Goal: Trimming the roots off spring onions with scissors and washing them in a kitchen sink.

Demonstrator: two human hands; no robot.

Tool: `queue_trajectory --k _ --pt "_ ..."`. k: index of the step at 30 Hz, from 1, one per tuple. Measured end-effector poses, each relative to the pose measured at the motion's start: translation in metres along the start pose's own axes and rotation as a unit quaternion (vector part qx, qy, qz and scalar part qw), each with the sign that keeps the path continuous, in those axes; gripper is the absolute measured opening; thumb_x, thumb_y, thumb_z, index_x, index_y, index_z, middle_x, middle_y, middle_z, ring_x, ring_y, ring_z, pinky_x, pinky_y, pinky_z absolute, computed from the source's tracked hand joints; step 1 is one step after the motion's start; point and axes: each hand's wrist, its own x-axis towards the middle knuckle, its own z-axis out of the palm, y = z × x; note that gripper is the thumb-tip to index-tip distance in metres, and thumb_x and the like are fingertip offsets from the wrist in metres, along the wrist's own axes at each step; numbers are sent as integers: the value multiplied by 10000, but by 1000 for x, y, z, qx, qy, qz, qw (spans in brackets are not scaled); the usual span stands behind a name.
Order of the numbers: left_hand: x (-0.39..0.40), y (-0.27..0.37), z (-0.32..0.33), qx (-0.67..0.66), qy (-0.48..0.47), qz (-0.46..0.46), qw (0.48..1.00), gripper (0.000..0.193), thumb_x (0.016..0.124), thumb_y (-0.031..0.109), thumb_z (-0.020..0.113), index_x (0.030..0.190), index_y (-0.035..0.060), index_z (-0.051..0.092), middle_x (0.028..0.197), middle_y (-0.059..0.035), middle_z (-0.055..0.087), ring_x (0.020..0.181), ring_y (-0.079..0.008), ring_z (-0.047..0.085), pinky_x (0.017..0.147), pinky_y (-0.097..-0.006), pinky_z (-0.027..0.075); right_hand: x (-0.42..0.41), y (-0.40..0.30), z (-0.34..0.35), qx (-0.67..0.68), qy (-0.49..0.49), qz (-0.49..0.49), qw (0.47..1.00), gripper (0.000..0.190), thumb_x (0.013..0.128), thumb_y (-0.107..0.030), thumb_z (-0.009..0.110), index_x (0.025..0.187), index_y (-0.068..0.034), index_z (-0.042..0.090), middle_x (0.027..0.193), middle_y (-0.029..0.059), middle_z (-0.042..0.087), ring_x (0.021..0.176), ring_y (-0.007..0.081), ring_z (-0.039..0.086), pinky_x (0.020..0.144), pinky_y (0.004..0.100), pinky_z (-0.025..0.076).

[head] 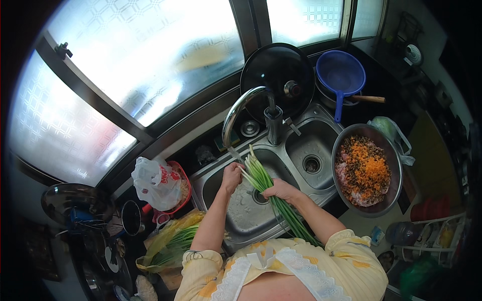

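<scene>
A bunch of green onions (263,180) slants over the larger basin of the steel sink (241,220), white ends towards the faucet and green tops towards my body. My right hand (282,191) grips the bunch around its middle. At the white ends, my left hand (232,176) pinches one stalk between its fingers. Water runs from the curved chrome faucet (241,105) close by my left hand. Below the bunch, the drain of this basin is partly covered by the stalks.
Right of the sink stands a steel bowl (399,180) of ground meat with chopped orange and brown bits. A blue strainer (340,73) and a black lid (263,67) are behind. On the left are a red container (184,177) under a plastic bag and more green onions (180,239) in yellow plastic.
</scene>
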Motion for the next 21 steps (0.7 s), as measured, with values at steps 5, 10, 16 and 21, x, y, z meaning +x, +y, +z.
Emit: queue_trajectory --k 5,10,16,21 --pt "5 -13 -16 39 62 -37 997 225 916 218 475 849 12 539 599 -43 473 466 -122 428 424 -278 324 2 -2 3 12 -23 8 1000 143 682 -54 629 813 -26 579 677 44 571 559 110 524 520 257 428" --pt "-2 -3 7 -294 98 -147 939 500 898 503 455 1032 26 528 928 -145 568 836 -227 560 748 -397 467 16 3 -8 105 -40 60 992 153 721 -77 625 856 -21 583 692 78 597 527 139 566 472 285 475" --pt "-7 -38 15 -504 -73 -127 851 549 873 471 520 1171 12 487 1083 -198 571 1094 -370 517 926 -515 412 35 10 -7 189 -111 150 964 254 768 -129 622 967 20 571 761 122 639 577 190 626 508 305 528" --pt "-3 -69 10 -492 -77 -144 855 314 905 220 517 1135 8 500 1077 -191 573 1033 -338 560 938 -504 434 50 25 -9 112 -118 185 969 308 789 -182 635 994 41 575 792 115 647 646 185 646 547 296 537"
